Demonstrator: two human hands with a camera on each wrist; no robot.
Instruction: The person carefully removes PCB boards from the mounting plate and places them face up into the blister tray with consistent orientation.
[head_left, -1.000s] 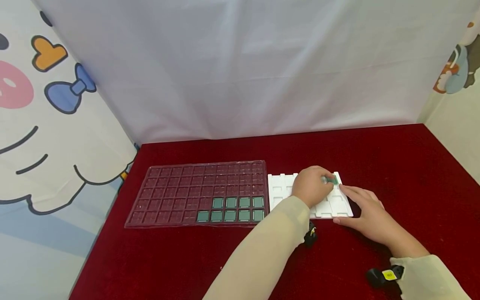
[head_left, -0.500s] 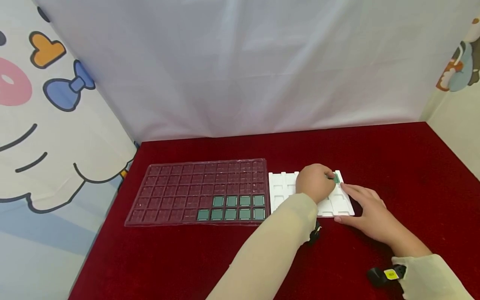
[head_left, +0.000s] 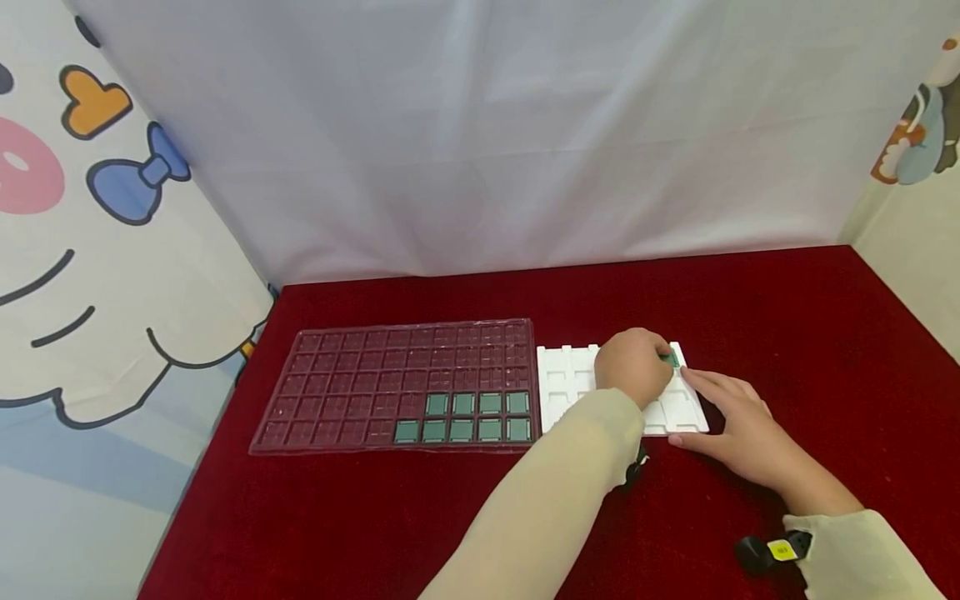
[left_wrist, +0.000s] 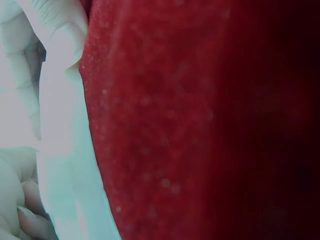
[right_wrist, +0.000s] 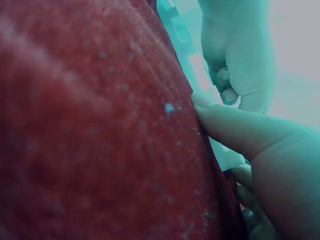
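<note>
My left hand reaches over the white compartment tray, its fingers bent at the far right corner. There it pinches a small green square chip, mostly covered by the fingertips. My right hand holds the tray's right end, thumb at the near edge and forefinger at the right side. In the left wrist view, a thumb lies against the tray's pale edge. In the right wrist view, my right hand is at the tray's edge, and my left hand shows curled fingers behind it.
Left of the white tray lies a clear plastic compartment tray. Several green chips fill part of its two nearest rows at the right. Both trays rest on a red cloth-covered table, with a white curtain behind.
My left hand has shifted slightly right, and less of the green chip shows at the tray's corner. My right hand stays at the tray's right end.
</note>
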